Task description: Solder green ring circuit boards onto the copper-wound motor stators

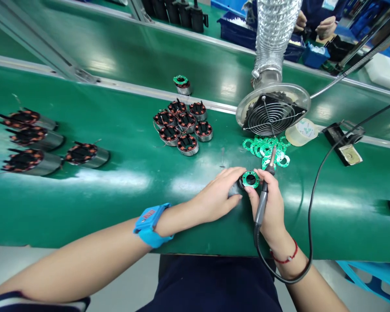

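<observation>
My left hand point(222, 193) is wrapped round a motor stator point(234, 189) lying tilted on the green table. A green ring-shaped circuit board point(250, 179) sits at the stator's end, facing up toward me. In my right hand point(271, 203) is a soldering iron point(262, 203), its tip pointing away toward a heap of green ring boards point(268, 149). The thumb and fingertips of that same hand also touch the rim of the circuit board. My left fingers partly hide the stator's body.
Several copper-wound stators point(186, 122) stand mid-table; more lie at left point(32, 161). One stator with a board point(183, 85) stands behind the rail. A fume fan point(271, 115) hangs over the boards, near a tape roll point(301, 132) and iron stand point(343, 143). The iron's cable point(312, 208) loops right.
</observation>
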`<state>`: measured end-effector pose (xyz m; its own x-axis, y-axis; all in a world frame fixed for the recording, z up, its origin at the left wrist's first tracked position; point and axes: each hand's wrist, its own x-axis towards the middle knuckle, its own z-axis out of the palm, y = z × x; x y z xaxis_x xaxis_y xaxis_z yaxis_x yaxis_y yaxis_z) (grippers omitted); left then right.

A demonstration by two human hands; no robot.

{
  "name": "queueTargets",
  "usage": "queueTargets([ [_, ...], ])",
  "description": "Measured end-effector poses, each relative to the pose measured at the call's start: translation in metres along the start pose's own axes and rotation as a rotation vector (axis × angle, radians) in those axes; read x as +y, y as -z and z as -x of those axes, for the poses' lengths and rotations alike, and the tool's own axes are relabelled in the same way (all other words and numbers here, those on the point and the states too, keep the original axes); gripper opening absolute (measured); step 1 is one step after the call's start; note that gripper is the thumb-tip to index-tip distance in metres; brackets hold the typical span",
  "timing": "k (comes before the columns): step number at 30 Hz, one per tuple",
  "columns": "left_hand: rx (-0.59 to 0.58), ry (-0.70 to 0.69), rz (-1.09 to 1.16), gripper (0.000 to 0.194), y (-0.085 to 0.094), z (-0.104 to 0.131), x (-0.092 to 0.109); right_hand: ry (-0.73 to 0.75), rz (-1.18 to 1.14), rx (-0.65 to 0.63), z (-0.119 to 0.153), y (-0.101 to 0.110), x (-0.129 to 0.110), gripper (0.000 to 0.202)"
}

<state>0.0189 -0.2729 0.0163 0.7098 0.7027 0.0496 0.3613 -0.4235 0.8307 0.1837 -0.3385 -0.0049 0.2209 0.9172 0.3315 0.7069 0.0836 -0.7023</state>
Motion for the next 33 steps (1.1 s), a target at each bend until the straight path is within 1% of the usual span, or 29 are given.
queueTargets([
  [3,-0.025,-0.032,-0.069,0.055,0.004,-0.003,-0.005,0.025,-0.024,-0.053,0.000,0.000,0.001,0.041],
  [5,-0.028,-0.023,-0.154,0.057,0.002,-0.006,-0.004,0.024,-0.063,-0.087,0.002,0.000,0.001,0.045],
  [6,-0.029,-0.017,-0.204,0.056,0.001,-0.008,-0.003,0.024,-0.083,-0.085,0.002,0.000,0.000,0.048],
  [8,-0.036,-0.012,-0.304,0.049,-0.001,-0.013,-0.002,0.028,-0.113,-0.034,0.004,0.002,0.001,0.052],
  [10,-0.026,0.008,-0.403,0.043,0.000,-0.020,-0.003,0.042,-0.128,0.044,0.005,0.006,0.002,0.051],
  [12,0.041,0.045,-0.521,0.048,0.006,-0.029,-0.005,0.019,-0.141,0.089,0.006,0.010,0.003,0.047],
  [14,0.185,0.096,-0.672,0.055,0.016,-0.037,-0.010,-0.015,-0.151,0.107,0.006,0.013,0.003,0.044],
  [16,0.336,0.159,-0.814,0.059,0.029,-0.042,-0.016,-0.032,-0.152,0.096,0.006,0.014,0.003,0.043],
  [17,0.391,0.198,-0.862,0.057,0.036,-0.043,-0.020,-0.032,-0.151,0.087,0.007,0.014,0.003,0.042],
  [19,0.426,0.264,-0.905,0.048,0.049,-0.042,-0.028,-0.032,-0.151,0.067,0.007,0.012,0.002,0.042],
  [21,0.414,0.288,-0.904,0.035,0.060,-0.038,-0.034,-0.027,-0.158,0.069,0.007,0.010,0.003,0.041],
  [23,0.415,0.267,-0.886,0.024,0.064,-0.032,-0.037,-0.018,-0.157,0.078,0.006,0.009,0.005,0.038],
  [25,0.437,0.224,-0.890,0.020,0.063,-0.027,-0.035,-0.023,-0.135,0.087,0.005,0.011,0.006,0.033],
  [27,0.422,0.186,-0.915,0.018,0.056,-0.022,-0.028,-0.067,-0.100,0.090,0.002,0.016,0.007,0.032],
  [29,0.332,0.166,-0.909,0.020,0.048,-0.016,-0.017,-0.138,-0.066,0.080,-0.004,0.023,0.008,0.034],
  [30,0.269,0.158,-0.877,0.026,0.044,-0.013,-0.010,-0.175,-0.047,0.066,-0.007,0.027,0.009,0.035],
  [32,0.145,0.134,-0.729,0.037,0.043,-0.008,0.001,-0.182,0.000,-0.008,-0.017,0.034,0.015,0.030],
  [33,0.092,0.126,-0.609,0.039,0.046,-0.006,0.005,-0.172,0.029,-0.046,-0.022,0.036,0.019,0.029],
])
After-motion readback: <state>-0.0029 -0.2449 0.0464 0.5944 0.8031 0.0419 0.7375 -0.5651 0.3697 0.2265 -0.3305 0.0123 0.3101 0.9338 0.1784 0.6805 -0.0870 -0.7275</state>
